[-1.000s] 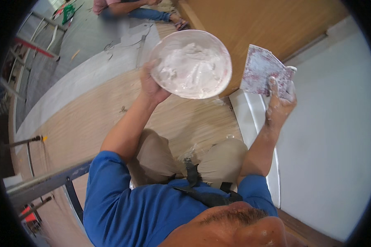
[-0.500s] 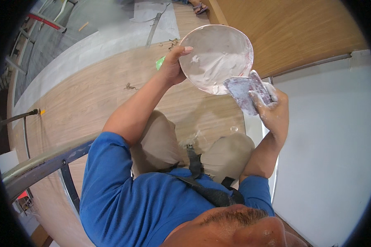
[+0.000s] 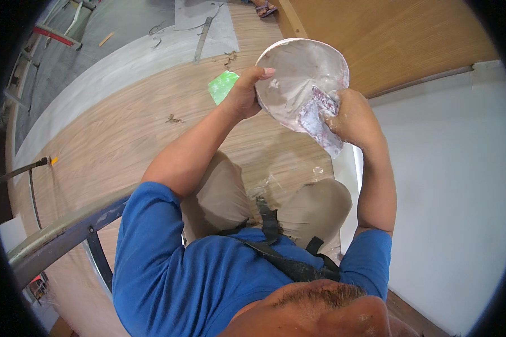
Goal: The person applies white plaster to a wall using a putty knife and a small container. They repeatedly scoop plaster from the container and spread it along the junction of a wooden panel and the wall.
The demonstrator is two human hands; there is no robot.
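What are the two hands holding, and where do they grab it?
The left hand holds a round white bowl by its rim, thumb over the edge. The right hand grips a putty-smeared scraper at its handle end, blade inside the bowl.

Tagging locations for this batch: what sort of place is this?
Probably an interior under renovation: a putty-smeared bowl and scraper in hand beside a white wall, with metal scaffold rails and scraps on the wood-look floor.

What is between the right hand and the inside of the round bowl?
A putty-smeared flat scraper, held by the right hand, lies against the bowl, in the head view.
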